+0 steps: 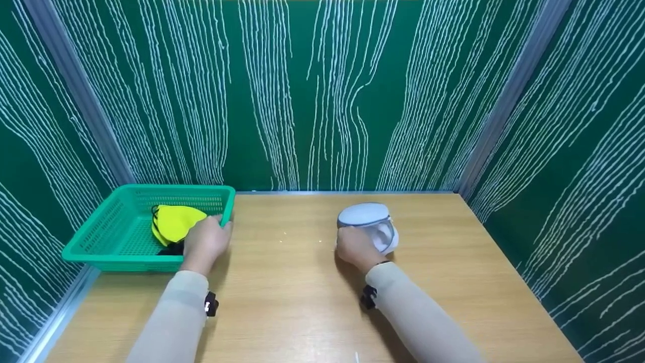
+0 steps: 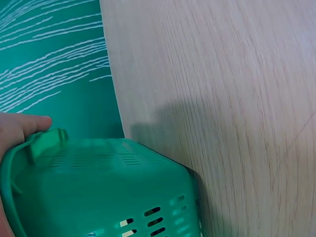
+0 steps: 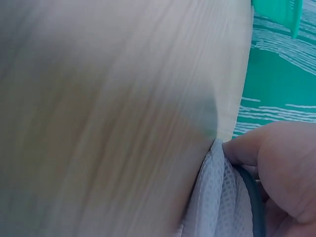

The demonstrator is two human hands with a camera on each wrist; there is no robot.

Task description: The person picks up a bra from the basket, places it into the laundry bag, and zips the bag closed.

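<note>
Head view: we note the green basket [image 1: 126, 258] on the table [image 1: 282, 307], our landmark. The left hand [image 1: 207, 241] grips its near right corner, fingers closed over the rim, presumably because the rim offers an easy edge and the hold steadies it. Inside the basket, toward that corner, lie a yellow item [image 1: 179, 222] and something black [image 1: 174, 249], partly hidden by the hand. Well right of the basket, the right hand [image 1: 359, 246] holds a white mesh pouch [image 1: 364, 214] by the side facing the basket, perhaps to leave its gaping far side unobstructed.

Left wrist view: we see a digit laid over the basket's rim; the other fingertips we cannot make out.

Right wrist view: with the basket far off, thumb and fingers pinch the pouch near its dark trim [image 3: 255, 207], nearly closed, likely because the soft mesh needs a firm edge.
</note>
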